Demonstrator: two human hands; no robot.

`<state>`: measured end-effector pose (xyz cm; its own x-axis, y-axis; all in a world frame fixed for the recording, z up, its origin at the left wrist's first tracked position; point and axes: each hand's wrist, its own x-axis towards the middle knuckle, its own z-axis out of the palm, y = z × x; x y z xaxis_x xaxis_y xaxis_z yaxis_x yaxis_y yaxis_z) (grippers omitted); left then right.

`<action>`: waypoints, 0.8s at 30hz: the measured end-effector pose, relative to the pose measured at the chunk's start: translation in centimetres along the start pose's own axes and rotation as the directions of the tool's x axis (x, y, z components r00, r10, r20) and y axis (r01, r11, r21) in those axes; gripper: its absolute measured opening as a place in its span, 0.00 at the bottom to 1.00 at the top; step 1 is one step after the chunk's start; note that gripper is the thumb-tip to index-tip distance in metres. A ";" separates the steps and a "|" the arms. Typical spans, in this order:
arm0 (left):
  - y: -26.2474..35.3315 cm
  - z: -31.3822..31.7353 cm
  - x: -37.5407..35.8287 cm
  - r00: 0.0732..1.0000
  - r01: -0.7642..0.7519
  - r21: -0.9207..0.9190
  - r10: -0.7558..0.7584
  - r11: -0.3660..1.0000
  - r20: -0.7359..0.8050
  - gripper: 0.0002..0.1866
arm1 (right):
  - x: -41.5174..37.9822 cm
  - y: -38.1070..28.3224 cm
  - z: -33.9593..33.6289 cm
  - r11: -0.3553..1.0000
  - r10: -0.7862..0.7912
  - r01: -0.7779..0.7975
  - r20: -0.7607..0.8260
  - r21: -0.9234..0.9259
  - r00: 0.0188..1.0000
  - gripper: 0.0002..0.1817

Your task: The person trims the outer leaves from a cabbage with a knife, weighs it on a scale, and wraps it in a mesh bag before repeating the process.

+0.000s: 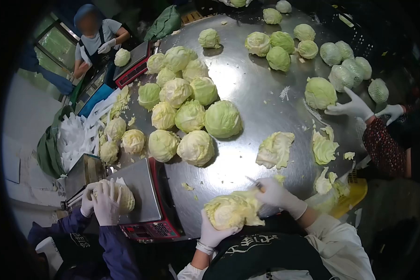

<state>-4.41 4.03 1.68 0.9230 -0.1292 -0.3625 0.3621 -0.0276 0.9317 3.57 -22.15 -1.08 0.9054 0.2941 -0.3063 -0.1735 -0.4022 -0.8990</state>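
Note:
My gloved left hand (213, 232) cups a cabbage (226, 212) from below and from the left, close to the front of my dark apron. My gloved right hand (279, 195) is closed at the cabbage's right side, where a loose outer leaf (249, 200) spreads out toward the fingers. A thin blade, seemingly of a small knife (253, 180), sticks out of the right fist to the upper left; its handle is hidden. Ahead of my hands a cut-off cabbage leaf (275, 150) lies on the metal table (252, 123).
Several cabbages (190, 115) are heaped left of centre. A red scale (165, 200) stands at left, where a co-worker's gloved hands (105, 203) hold a cabbage. Another person's hand (352, 107) touches a cabbage at right, near net-wrapped ones (352, 72). A yellow basket (352, 196) stands at lower right.

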 end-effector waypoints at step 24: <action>3.0 0.0 6.6 0.837 -0.507 0.623 0.166 0.596 0.522 0.56 | -3.0 -2.9 -4.4 0.879 -0.340 0.303 -0.038 -0.368 0.940 0.15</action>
<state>2.76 3.11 2.12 0.7643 -0.6299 -0.1378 -0.3331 -0.5688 0.7520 3.07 -25.73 3.83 0.9245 0.3800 0.0299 0.2646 -0.5833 -0.7680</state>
